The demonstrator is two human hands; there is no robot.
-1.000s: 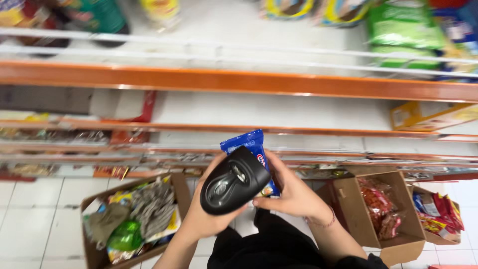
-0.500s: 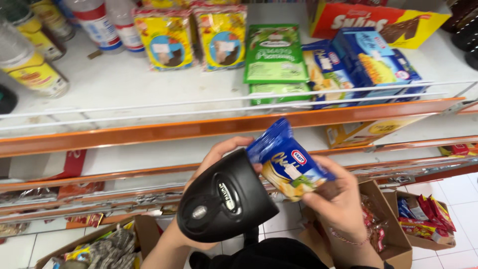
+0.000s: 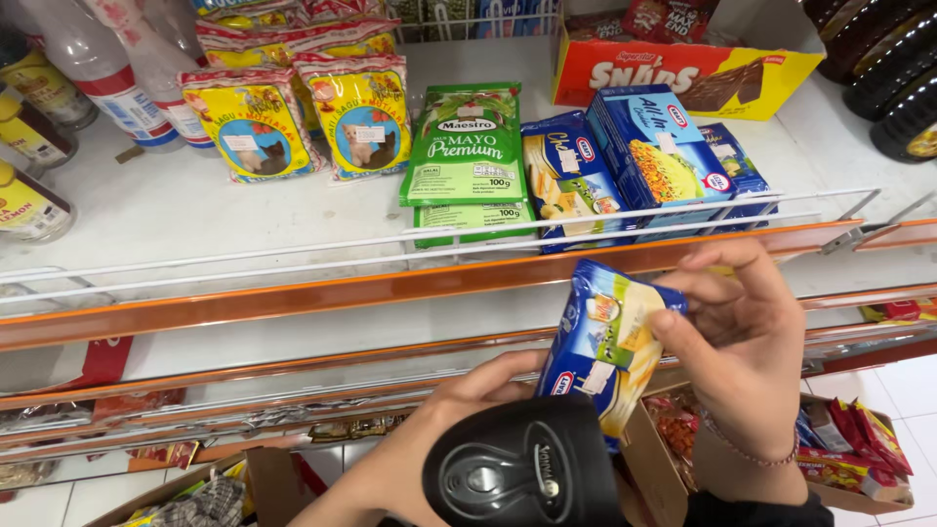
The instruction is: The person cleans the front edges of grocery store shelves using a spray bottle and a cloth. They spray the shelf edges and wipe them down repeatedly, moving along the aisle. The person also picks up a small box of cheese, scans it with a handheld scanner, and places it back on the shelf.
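Change: since half a second ago we have raised the blue cheese packet [image 3: 607, 344] nearer the shelf rail [image 3: 410, 276], and the shelf goods now fill more of our view.
Packet: blue and yellow, upright and tilted, just below the orange shelf rail.
Right hand [image 3: 744, 363]: our fingers are closed on the packet's right edge, thumb on its face.
Left hand [image 3: 441, 441]: wrapped around a black handheld scanner [image 3: 522, 468], fingers hidden under it; its index finger touches the packet's lower left corner.
Scanner: just below the packet, overlapping its bottom edge.
Above the rail: blue cheese boxes [image 3: 652, 156], green mayonnaise sachets [image 3: 465, 146], yellow pouches [image 3: 310, 121], bottles [image 3: 122, 68] at far left.
Below the rail: open cardboard boxes [image 3: 839, 459] of red packets beside our right wrist.
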